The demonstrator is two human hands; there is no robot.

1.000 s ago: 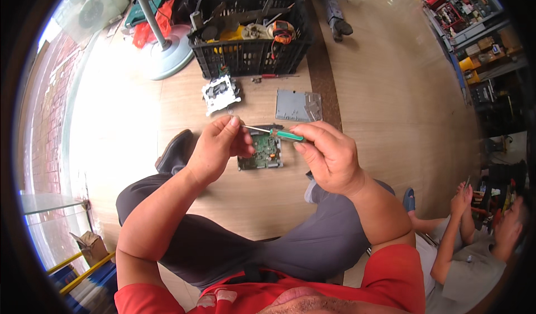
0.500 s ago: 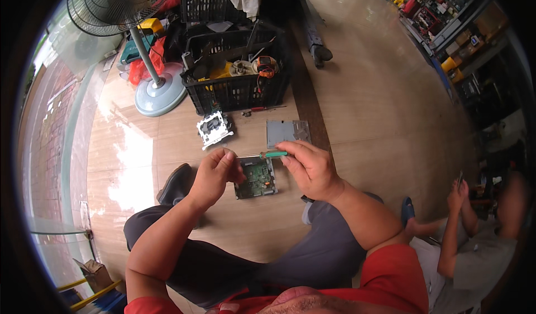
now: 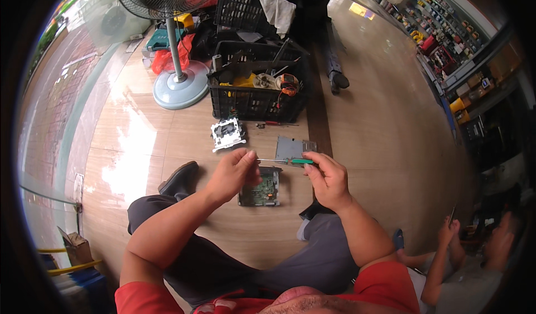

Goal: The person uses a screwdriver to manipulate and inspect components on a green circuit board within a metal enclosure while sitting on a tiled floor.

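Observation:
My right hand [image 3: 329, 181] grips the green handle of a screwdriver [image 3: 301, 161] between thumb and fingers. The thin metal shaft points left, roughly level. At its tip, my left hand [image 3: 235, 173] is closed in a pinch; whether a small part is also between those fingertips is hidden. Below the hands, a green circuit board [image 3: 260, 191] in a shallow metal case lies on the floor between my feet. A grey metal plate [image 3: 288, 147] lies just beyond the screwdriver. Farther off to the left sits a white-framed mechanism [image 3: 227, 135] with dark parts inside.
A black plastic crate [image 3: 259, 106] full of tools stands ahead, with a red-handled screwdriver [image 3: 272, 123] before it. Left of it is a standing fan's round base [image 3: 181, 85]. Another person [image 3: 446, 252] sits at lower right. Stocked shelves [image 3: 446, 20] line the far right.
The view has shifted, so the crate and fan appear farther right. My right hand has moved rightward from my left, and more of the screwdriver's shaft shows between them.

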